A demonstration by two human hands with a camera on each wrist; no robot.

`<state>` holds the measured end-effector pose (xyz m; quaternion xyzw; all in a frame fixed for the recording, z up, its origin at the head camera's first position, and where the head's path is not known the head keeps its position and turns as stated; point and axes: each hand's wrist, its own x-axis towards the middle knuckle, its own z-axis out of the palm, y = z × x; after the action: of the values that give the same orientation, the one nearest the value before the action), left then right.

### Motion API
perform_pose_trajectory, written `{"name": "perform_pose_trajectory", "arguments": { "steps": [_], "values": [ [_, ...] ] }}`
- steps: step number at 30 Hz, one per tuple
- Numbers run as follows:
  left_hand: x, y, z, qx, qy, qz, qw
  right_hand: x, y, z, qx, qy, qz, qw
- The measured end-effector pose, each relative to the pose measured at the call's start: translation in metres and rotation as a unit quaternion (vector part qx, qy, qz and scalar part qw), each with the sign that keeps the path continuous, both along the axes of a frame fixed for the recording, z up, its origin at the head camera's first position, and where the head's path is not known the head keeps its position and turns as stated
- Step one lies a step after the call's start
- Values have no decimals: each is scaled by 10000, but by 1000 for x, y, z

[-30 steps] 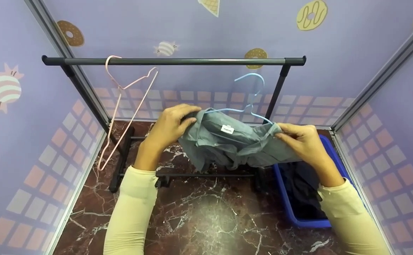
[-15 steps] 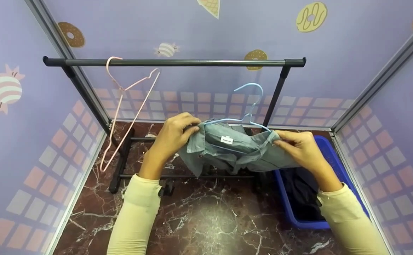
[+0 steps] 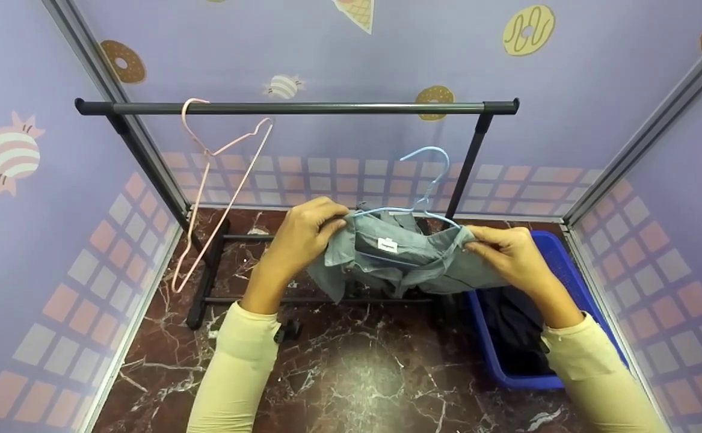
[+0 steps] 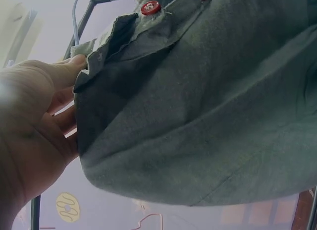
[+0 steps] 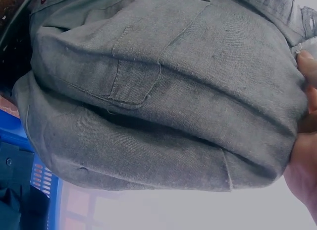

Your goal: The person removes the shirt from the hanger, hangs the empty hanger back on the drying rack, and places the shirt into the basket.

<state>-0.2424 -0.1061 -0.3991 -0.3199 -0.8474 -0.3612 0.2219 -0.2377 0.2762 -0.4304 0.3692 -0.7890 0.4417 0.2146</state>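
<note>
A grey-green shirt (image 3: 399,273) with a white neck label hangs between the two hands in the head view. Inside its neck opening sits a light blue hanger (image 3: 426,201), its hook sticking up free in the air below the rail. My left hand (image 3: 307,234) pinches the left side of the collar between thumb and fingers. On the other side my right hand (image 3: 507,252) pinches the collar edge near the hanger's arm. Red buttons (image 4: 151,8) show on the shirt front in the left wrist view, and a stitched pocket (image 5: 136,81) shows in the right wrist view.
A black clothes rack (image 3: 302,108) stands ahead, with a pink hanger (image 3: 206,162) hooked at the left of its rail. On the marbled floor (image 3: 351,373) at right is a blue basket (image 3: 501,376) with dark clothing (image 3: 510,325). Patterned walls enclose the space.
Both hands, the shirt and the blue hanger have come down a little in the head view. The left hand has shifted slightly right. Both still hold the collar.
</note>
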Motion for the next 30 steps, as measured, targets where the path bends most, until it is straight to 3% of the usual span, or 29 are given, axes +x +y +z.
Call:
{"name": "perform_pose_trajectory", "arguments": {
  "steps": [16, 30],
  "values": [
    [26, 24, 14, 244, 402, -138, 9988, 12, -5, 4, 167, 190, 171, 9995],
    [32, 43, 15, 412, 297, -356, 9981, 15, -12, 3, 443, 226, 304, 9983]
  ]
}}
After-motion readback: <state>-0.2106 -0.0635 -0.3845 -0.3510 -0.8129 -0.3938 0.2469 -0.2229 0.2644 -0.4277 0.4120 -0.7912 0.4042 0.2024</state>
